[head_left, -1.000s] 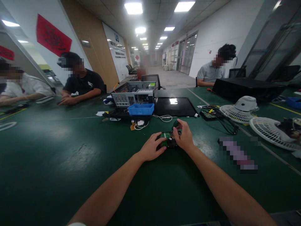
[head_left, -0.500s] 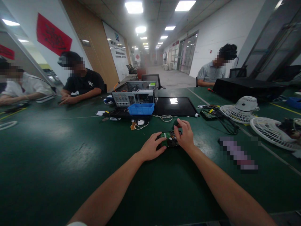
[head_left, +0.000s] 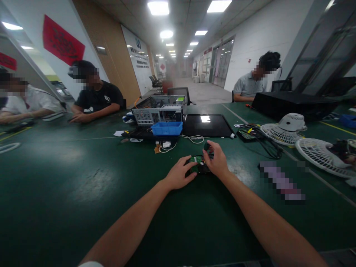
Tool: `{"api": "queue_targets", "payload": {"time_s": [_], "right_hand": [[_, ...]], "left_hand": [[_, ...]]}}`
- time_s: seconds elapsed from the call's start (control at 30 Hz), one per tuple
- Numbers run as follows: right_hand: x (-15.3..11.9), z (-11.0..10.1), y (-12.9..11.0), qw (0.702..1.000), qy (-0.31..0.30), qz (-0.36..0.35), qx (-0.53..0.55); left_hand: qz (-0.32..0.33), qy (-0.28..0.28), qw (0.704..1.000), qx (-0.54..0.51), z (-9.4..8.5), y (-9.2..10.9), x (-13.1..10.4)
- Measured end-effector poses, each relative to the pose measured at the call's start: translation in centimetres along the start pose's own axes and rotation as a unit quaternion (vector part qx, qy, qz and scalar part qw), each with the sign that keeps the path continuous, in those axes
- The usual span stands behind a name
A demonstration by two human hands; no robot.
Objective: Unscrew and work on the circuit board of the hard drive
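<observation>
A small black device with an exposed green circuit board (head_left: pixel 195 159) lies flat on the green table in front of me. My left hand (head_left: pixel 179 173) grips its left end, with the thumb along the near edge and the fingers over the board. Over the device's right part, my right hand (head_left: pixel 217 160) pinches the dark rounded handle of what looks like a screwdriver (head_left: pixel 207 146), held upright. The tool's tip is hidden behind my fingers, so I cannot tell whether it touches the device.
Beyond the device stand a blue bin (head_left: pixel 167 128), an opened computer case (head_left: pixel 158 109) and a flat black screen panel (head_left: pixel 207 126). To the right are a coiled black cable (head_left: pixel 274 148), fan parts (head_left: pixel 282 133) and a blurred flat object (head_left: pixel 281 181). Several people sit around the table.
My right hand has turned and shifted slightly left with the screwdriver, its fingers now closer together around the handle. My left hand and the device stay in place.
</observation>
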State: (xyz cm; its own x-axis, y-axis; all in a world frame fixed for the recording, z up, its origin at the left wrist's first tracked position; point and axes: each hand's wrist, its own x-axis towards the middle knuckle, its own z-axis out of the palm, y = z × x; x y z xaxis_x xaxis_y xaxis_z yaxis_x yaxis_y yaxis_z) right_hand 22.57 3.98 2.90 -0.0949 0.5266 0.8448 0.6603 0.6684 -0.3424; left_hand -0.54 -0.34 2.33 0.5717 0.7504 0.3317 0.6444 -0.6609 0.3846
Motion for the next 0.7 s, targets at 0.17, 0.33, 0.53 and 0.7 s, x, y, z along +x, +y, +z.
{"api": "queue_targets", "payload": {"time_s": [0.17, 0.33, 0.53, 0.7], "right_hand": [[0.35, -0.3, -0.33, 1.0, -0.002, -0.002, 0.006], [0.26, -0.31, -0.33, 0.999, -0.013, 0.006, 0.028], [-0.03, 0.04, -0.1, 0.999, -0.007, 0.028, 0.033], [0.08, -0.17, -0.05, 1.0, 0.015, 0.022, -0.001]], "left_hand": [[-0.005, -0.004, 1.0, -0.002, 0.16, -0.13, 0.02], [-0.008, -0.009, 1.0, -0.004, 0.01, -0.01, 0.02], [-0.013, -0.007, 1.0, -0.009, -0.1, 0.11, 0.05], [-0.009, -0.005, 1.0, -0.005, 0.02, 0.04, 0.08]]}}
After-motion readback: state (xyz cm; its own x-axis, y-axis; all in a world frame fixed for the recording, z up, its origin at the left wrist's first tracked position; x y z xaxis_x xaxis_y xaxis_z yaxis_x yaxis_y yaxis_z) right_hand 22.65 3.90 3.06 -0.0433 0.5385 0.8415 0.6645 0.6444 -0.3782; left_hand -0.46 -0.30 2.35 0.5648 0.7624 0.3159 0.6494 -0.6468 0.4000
